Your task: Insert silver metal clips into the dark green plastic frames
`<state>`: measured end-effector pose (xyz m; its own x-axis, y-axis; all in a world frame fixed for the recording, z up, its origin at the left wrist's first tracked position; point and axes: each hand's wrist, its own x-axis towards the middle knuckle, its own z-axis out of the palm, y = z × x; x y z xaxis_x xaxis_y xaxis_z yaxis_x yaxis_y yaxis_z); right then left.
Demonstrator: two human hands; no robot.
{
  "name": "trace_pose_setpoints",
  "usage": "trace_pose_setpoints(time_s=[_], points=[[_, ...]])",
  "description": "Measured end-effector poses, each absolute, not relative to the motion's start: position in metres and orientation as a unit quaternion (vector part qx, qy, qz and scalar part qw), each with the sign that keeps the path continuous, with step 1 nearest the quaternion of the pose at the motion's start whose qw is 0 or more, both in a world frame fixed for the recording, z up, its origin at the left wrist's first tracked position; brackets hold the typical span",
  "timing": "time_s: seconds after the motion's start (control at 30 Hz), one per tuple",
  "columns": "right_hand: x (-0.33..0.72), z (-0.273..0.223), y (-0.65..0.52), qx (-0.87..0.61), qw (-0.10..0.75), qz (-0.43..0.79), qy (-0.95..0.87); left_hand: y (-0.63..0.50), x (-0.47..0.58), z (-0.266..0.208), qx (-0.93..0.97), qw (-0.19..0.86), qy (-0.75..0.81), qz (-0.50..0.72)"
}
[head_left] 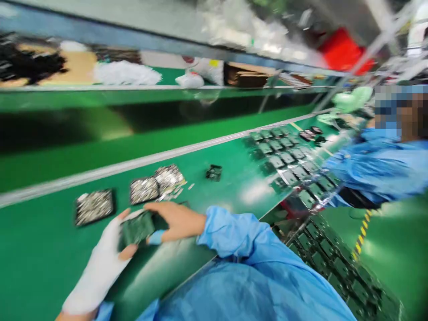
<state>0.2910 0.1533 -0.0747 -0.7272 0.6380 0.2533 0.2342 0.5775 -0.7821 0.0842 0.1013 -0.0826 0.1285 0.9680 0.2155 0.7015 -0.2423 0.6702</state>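
Note:
My left hand point(107, 258), in a white glove with bare fingertips, grips a dark green, square part that looks like a circuit board point(137, 229) along its left side. From the right, my right hand point(179, 220) closes on the same board, and its thumb wears a blue finger cover. A dark patch shows between the right thumb and fingers; blur hides what it is. Just beyond my hands, a black tray point(144, 191) and another black tray point(95, 207) hold small silvery pieces. A loose pile of silvery pieces point(169, 177) lies beside them.
A small dark board point(214, 172) lies on the green bench point(230, 196). Trays of dark square parts point(284, 154) stand farther right, with more trays point(334, 263) below the bench edge. A co-worker in blue point(384, 165) is at the right. A shelf point(133, 88) with bags runs above.

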Motion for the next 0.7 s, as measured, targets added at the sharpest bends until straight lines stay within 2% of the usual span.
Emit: trace_pose_setpoints(time_s=[0.1,0.17,0.37,0.7], points=[[0.289,-0.091,0.153,-0.282,0.319,0.436,-0.793,0.088,0.083,-0.092,0.621,0.394,0.563,0.377],[0.289,-0.095,0.154,-0.288,0.313,0.477,-0.769,0.092,0.088,-0.097,0.578,0.446,0.526,0.435],[0.293,-0.087,0.154,-0.295,0.270,0.517,-0.757,0.094,0.096,-0.098,0.548,0.443,0.510,0.493],[0.293,-0.088,0.153,-0.270,0.288,0.494,-0.775,0.089,0.095,-0.093,0.579,0.404,0.528,0.471]])
